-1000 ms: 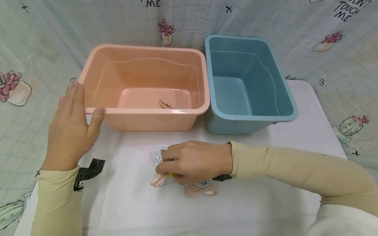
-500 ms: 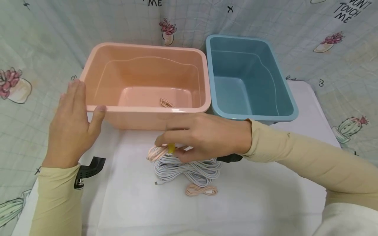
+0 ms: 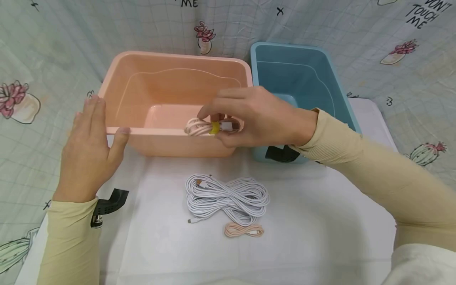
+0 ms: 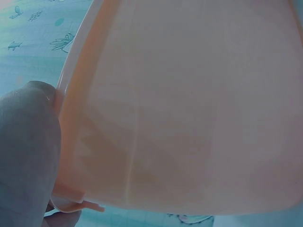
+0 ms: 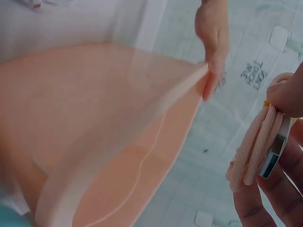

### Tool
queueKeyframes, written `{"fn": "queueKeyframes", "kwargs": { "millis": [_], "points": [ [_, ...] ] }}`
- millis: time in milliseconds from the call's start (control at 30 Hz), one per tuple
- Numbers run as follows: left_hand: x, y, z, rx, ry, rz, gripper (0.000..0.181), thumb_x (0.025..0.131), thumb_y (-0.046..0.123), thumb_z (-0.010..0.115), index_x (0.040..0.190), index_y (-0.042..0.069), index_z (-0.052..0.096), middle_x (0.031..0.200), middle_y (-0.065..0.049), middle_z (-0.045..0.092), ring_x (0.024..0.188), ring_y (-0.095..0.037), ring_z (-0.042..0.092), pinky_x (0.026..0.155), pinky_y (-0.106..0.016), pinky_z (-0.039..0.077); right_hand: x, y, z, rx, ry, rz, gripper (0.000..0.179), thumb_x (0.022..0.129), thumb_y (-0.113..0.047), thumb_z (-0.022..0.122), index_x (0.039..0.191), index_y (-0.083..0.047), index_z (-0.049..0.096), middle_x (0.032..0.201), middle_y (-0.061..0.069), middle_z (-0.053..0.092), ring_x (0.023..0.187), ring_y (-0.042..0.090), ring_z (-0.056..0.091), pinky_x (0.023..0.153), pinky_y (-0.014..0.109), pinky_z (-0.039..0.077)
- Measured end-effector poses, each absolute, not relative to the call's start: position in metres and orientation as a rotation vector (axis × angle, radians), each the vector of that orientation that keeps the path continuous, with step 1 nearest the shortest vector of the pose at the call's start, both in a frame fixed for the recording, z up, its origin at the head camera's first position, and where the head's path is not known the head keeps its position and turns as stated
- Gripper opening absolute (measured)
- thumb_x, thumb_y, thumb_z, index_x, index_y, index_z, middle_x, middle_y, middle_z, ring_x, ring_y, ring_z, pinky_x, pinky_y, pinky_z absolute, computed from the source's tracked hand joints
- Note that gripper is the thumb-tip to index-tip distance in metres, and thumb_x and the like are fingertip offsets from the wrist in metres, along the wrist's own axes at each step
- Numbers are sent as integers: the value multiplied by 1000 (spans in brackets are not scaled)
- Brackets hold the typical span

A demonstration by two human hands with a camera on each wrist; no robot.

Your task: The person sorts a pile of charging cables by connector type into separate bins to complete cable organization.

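My right hand (image 3: pixel 260 116) pinches a coiled peach USB cable (image 3: pixel 198 127) with a yellow tie. In the head view the cable overlaps the front rim of the peach plastic bin (image 3: pixel 167 144). Its metal USB plug (image 5: pixel 271 164) shows between the fingers in the right wrist view. At the bin's front left corner, my left hand (image 3: pixel 87 150) rests with straight fingers along the side and the thumb on the front rim. Below the bins on the table lie a large coil of white cable (image 3: pixel 228 200) and a smaller peach cable bundle (image 3: pixel 244 230).
A blue bin (image 3: pixel 304 75) stands right beside the peach one, partly hidden by my right hand and forearm. The white-covered table (image 3: pixel 171 253) spreads in front. Printed cactus fabric (image 3: pixel 153 27) hangs behind and at the sides.
My right hand has lifted the tied peach cable from over the white coil and carried it up to the peach bin's front rim. My left hand has stayed at the corner.
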State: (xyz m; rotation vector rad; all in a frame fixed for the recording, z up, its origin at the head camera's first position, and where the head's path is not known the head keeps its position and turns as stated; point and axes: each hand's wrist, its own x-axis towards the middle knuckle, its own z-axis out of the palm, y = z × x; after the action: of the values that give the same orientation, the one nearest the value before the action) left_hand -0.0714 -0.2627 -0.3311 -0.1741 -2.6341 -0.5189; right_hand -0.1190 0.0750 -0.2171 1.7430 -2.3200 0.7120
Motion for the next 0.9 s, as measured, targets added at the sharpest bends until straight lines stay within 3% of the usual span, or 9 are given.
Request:
{"fn": "queueKeyframes", "kwargs": {
  "millis": [367, 900],
  "points": [
    [-72, -263, -331, -165, -2652, -534, 73, 99, 47, 44, 156, 7, 21, 162, -17, 24, 152, -34, 22, 125, -54, 15, -151, 81, -210, 1533, -2469, 668, 26, 83, -10, 69, 109, -7, 68, 92, 4, 67, 81, 12, 59, 66, 27, 50],
    [-72, -262, -332, -174, -2619, -533, 72, 99, 46, 45, 155, 6, 23, 161, -17, 27, 151, -34, 25, 124, -55, 17, -184, 76, -209, 1335, -2627, 664, 35, 85, -16, 69, 119, -10, 66, 98, 4, 70, 87, 13, 62, 80, 29, 56]
  ]
}}
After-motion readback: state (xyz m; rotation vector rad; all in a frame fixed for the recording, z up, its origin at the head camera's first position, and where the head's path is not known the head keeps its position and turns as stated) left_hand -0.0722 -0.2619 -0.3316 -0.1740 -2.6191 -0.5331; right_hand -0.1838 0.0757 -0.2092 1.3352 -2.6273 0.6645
